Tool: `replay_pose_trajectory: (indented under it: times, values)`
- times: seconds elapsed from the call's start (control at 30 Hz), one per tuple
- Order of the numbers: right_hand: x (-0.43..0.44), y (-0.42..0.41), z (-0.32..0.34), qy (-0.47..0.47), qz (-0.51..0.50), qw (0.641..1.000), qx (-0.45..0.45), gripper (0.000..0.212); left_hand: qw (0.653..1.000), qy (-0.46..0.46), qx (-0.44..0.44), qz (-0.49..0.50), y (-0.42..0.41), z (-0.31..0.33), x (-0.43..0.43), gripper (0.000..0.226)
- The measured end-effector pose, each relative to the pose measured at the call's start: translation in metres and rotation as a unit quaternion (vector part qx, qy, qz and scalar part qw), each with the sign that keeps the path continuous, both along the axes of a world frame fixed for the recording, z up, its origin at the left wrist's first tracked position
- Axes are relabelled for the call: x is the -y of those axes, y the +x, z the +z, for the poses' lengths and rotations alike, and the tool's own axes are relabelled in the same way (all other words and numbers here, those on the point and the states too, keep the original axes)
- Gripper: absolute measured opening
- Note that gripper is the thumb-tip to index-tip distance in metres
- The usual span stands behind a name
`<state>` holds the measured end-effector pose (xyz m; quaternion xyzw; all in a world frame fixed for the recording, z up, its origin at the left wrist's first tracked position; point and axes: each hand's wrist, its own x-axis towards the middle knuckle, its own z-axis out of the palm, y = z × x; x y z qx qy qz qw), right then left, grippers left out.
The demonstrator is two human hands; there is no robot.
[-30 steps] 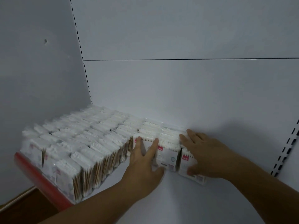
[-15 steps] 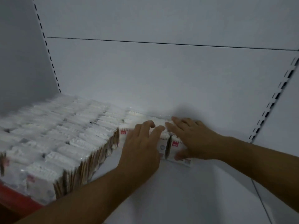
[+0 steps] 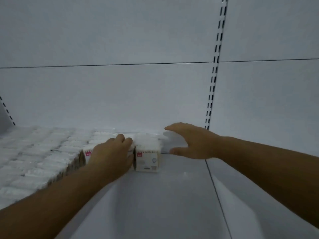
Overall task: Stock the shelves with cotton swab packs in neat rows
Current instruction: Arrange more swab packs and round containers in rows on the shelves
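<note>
Cotton swab packs [image 3: 147, 157] are standing in rows at the shelf's [image 3: 155, 204] back left corner. Left hand [image 3: 110, 156] is curling fingers [image 3: 120, 138] over one pack; right hand [image 3: 191, 142] is hovering open nearby. Likely light, slippery film: gripping the sides looks safest

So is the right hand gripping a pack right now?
No, the right hand is open beside the end pack, fingers straight, holding nothing.

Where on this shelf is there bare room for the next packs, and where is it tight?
Bare shelf runs right of the end pack to the seam and beyond, under the right hand; also in front of it. Crowded: the packed block left of the left hand.
</note>
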<state>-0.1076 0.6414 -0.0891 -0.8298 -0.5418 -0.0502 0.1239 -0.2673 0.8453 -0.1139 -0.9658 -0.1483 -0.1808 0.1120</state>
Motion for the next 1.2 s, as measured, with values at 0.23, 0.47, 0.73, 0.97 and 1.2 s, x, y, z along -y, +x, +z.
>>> replay_pose_trajectory:
  times: [0.23, 0.47, 0.73, 0.97, 1.2]
  values:
    - [0.182, 0.016, 0.008, -0.177, -0.147, 0.971, 0.067, 0.082, 0.983, -0.101, -0.146, -0.051, 0.043, 0.058, 0.120, 0.056]
    - [0.378, -0.015, 0.012, -0.163, -0.223, 0.959, 0.056, 0.080, 0.957, -0.131, -0.164, -0.202, 0.124, 0.069, 0.341, 0.063]
    - [0.561, -0.031, 0.024, -0.143, -0.335, 0.927, 0.091, 0.075, 0.922, -0.081, -0.181, -0.333, 0.187, 0.066, 0.524, 0.063]
    - [0.673, -0.004, 0.024, -0.037, -0.383, 0.915, 0.121, 0.070, 0.881, -0.075, -0.192, -0.426, 0.259, 0.074, 0.648, 0.063]
    - [0.786, 0.070, 0.043, -0.129, -0.502, 0.851, 0.090, 0.062, 0.843, -0.093, -0.241, -0.472, 0.345, 0.065, 0.737, 0.060]
